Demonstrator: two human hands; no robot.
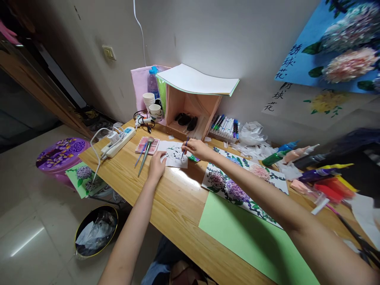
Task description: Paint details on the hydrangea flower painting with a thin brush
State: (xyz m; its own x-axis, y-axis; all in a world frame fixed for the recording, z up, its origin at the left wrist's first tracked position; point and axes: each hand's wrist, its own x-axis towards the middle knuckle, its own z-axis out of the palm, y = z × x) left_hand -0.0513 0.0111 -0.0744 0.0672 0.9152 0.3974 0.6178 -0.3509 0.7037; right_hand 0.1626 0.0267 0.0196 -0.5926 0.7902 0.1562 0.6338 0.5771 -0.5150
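My right hand (194,148) pinches a thin dark-blue paintbrush (187,141), its tip pointing down at a small sheet of white paper (178,162). Dark and green paint marks are scattered over this sheet. At the sheet's left edge rests my left hand (156,164), thumb and fingers apart against the paper. Left of that hand lie a green-handled brush (144,158) and a thin blue brush (139,159), beside a pink case (153,147). Beneath my right forearm is a painting of hydrangeas (237,190) with dark branches and green leaves.
Behind my hands stands a pink open box (192,103). Markers (225,127) and crumpled white plastic (252,133) sit along the wall. Paint bottles (276,157) lie at right, green paper (231,225) in front. A power strip (120,142) occupies the left edge; a bin (96,231) stands below.
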